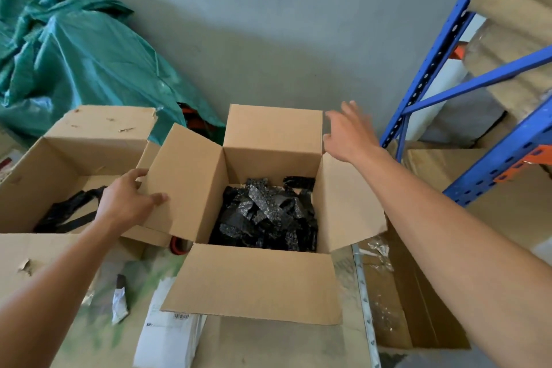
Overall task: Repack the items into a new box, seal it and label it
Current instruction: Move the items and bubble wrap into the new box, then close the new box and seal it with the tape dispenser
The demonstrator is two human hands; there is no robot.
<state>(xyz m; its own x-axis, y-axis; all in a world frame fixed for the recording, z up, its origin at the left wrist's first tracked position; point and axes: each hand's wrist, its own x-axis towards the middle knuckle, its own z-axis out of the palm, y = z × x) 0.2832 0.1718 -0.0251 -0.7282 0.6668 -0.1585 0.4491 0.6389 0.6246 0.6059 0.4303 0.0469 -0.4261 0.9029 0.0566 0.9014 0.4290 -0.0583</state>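
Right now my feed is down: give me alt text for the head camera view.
An open cardboard box holding black packets sits centre, all four flaps up. The left hand grips its left flap; the right hand reaches open toward the far right corner. An older box stands left, blue shelving right.

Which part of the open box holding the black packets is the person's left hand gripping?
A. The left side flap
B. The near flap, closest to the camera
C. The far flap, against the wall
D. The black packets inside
A: the left hand has its fingers and thumb closed over the edge of the left side flap of the box, while the right hand hovers open near the far flap.
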